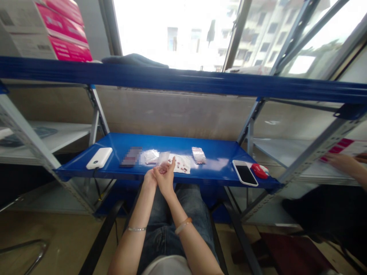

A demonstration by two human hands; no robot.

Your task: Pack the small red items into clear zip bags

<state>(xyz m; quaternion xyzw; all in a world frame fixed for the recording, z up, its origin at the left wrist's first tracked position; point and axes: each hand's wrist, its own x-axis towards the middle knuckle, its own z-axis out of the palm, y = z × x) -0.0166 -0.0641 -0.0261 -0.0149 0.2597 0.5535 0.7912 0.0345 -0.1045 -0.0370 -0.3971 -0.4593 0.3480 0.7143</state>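
My left hand (150, 179) and my right hand (166, 179) meet at the front edge of the blue shelf. Between them is a small clear plastic bag (164, 158), its upper part standing above the fingers. Both hands are closed on it, the left fingers partly hidden behind the right; one right finger points upward. Just beyond my right hand lies a white sheet (185, 160) with several small dark and reddish pieces on it. Left of the bag rests a white plastic packet (151, 156). Another clear bag (198, 155), with small reddish contents, lies farther right.
On the blue shelf (218, 149) are a white power bank (99, 158) with a black cable, a blurred-out item (131, 156), a white phone (245, 173) and a red-and-white object (260, 170). Slanted metal posts flank it. A co-worker's hand (338, 161) shows at right.
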